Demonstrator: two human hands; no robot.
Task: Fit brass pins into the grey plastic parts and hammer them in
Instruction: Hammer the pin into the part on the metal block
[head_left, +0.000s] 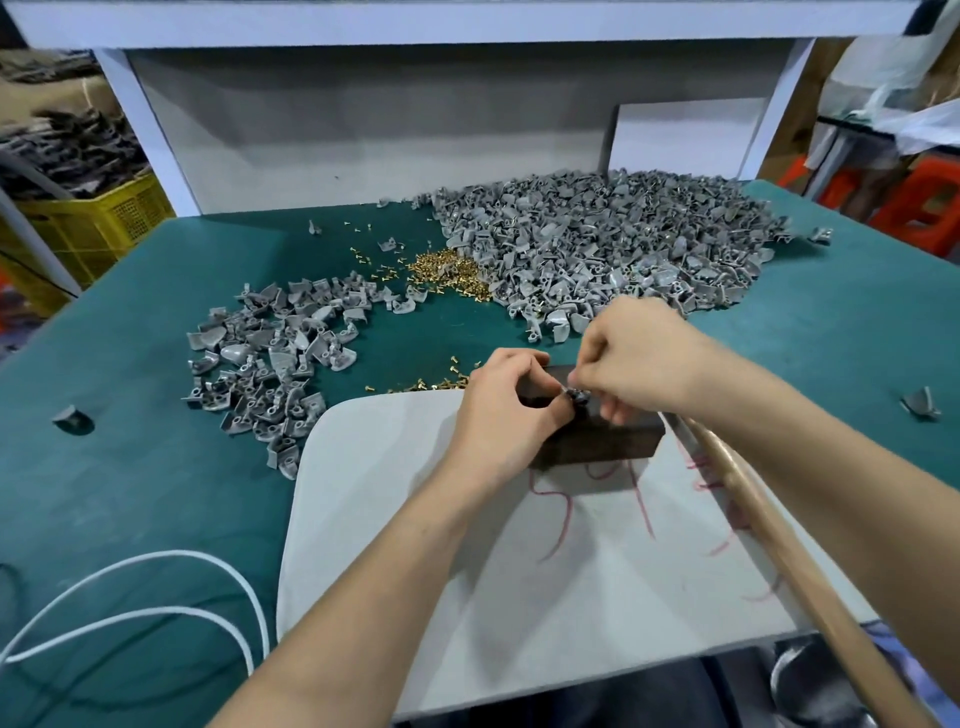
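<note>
Wooden handle (769, 525) lies slanted across the right side of the grey board (571, 597), running from the near right corner up toward the dark block (602, 441). Its far end passes beneath the right forearm. Board carries red scribbles and sits on the green mat (130, 493).

Dark block stands on the far part of the board. Both hands meet over its top.

Left hand (506, 410): fingers curled, thumb and fingertips pinching a small grey part (575, 397) held just above the block.

Right hand (639, 358): fingers curled, tips closed on the same part from the right side. Too small to tell whether a pin is between them.

Brass pins (449, 273): main pile on the mat beyond the hands, touching the left edge of the large heap of grey parts (597, 244). A few loose pins lie just beyond the board's far edge, beside the left hand.

Smaller heap (275, 353) of grey parts lies left of the board. Single strays sit on the mat far left and far right.

White cable (156, 587) loops over the near left of the mat. Yellow crate (98, 218) stands off the table at left.
</note>
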